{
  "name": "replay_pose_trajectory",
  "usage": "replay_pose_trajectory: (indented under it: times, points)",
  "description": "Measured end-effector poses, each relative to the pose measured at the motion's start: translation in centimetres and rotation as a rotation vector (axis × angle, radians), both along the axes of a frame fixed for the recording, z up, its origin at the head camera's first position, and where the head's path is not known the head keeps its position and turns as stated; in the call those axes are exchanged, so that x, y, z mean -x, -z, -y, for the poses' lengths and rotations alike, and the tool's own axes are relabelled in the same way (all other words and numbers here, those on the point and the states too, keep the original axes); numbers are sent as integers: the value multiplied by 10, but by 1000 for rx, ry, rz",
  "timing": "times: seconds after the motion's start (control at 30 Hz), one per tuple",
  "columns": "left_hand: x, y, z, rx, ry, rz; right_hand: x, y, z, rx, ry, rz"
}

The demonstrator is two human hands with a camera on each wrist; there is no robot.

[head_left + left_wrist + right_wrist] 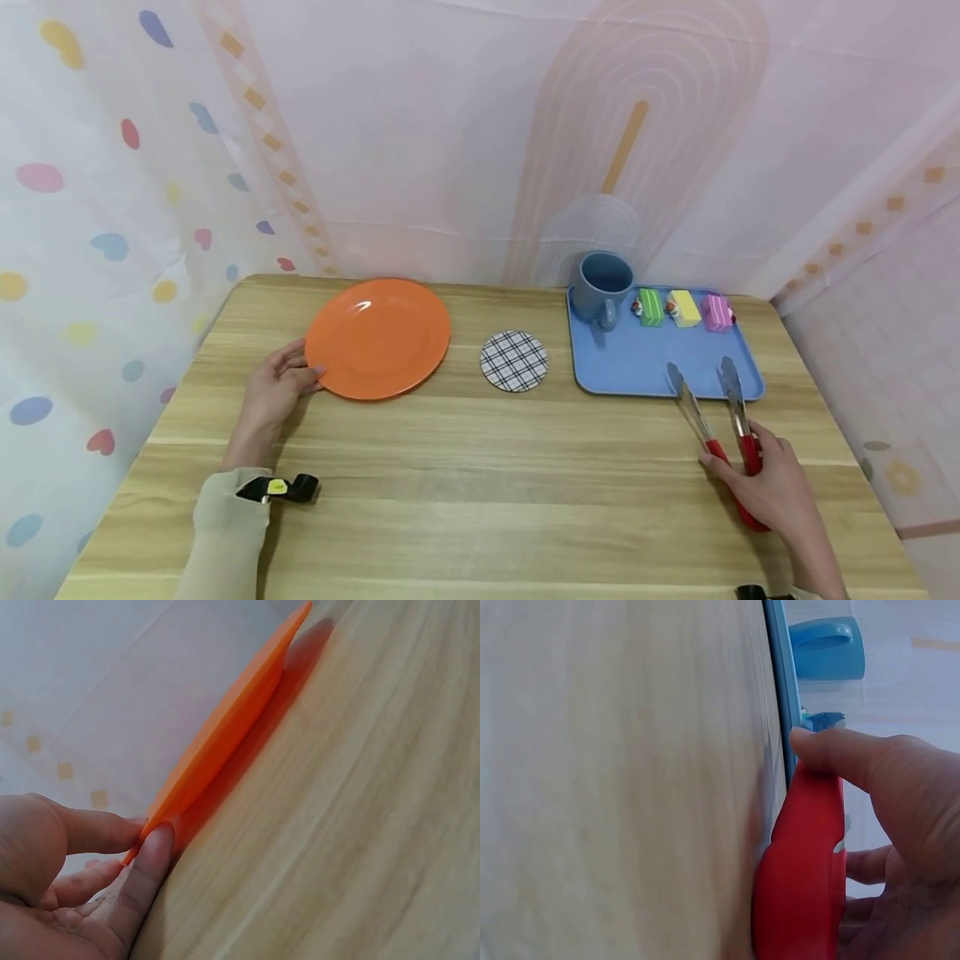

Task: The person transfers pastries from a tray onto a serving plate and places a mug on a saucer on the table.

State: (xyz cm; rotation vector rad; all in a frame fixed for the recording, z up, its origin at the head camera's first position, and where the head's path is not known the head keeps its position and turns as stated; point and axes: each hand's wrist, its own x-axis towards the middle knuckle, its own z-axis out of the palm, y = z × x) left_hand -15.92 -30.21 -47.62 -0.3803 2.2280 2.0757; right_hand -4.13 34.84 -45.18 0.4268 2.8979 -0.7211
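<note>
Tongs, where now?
In the head view, the red-handled tongs are at the right, held in the right hand, tips at the near edge of the blue tray.

It seems to be a small indoor corner with cloth for walls; if it is in a home or in a studio, I cannot tell. A wood-grain table (480, 500) fills the lower part of the frame. At the left hangs a spotted white cloth (82, 212); across the top, a pale pink cloth (420, 142) with arches shows creases. A plate (378, 337) and a mug (600, 287) look homely.
</note>
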Motion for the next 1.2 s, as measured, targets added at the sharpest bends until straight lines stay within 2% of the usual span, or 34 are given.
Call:
replay_pose_trajectory:
  times: [0.2,0.33,0.73,0.93,1.2]
  points:
    - [-2,0,1,-40,-9,16,1,-1,1,5,56,44]
    - [-3,0,2,-61,-11,16,-1,-2,1,15,81,39]
    - [-2,0,0,-85,-15,-8,-4,-5,1,22,133,-35]
    - [-2,0,-1,-72,-19,-6,-4,-7,0,37,153,-43]
    - [-2,1,-2,-63,-24,-5,-3,-13,-2,25,118,-116]
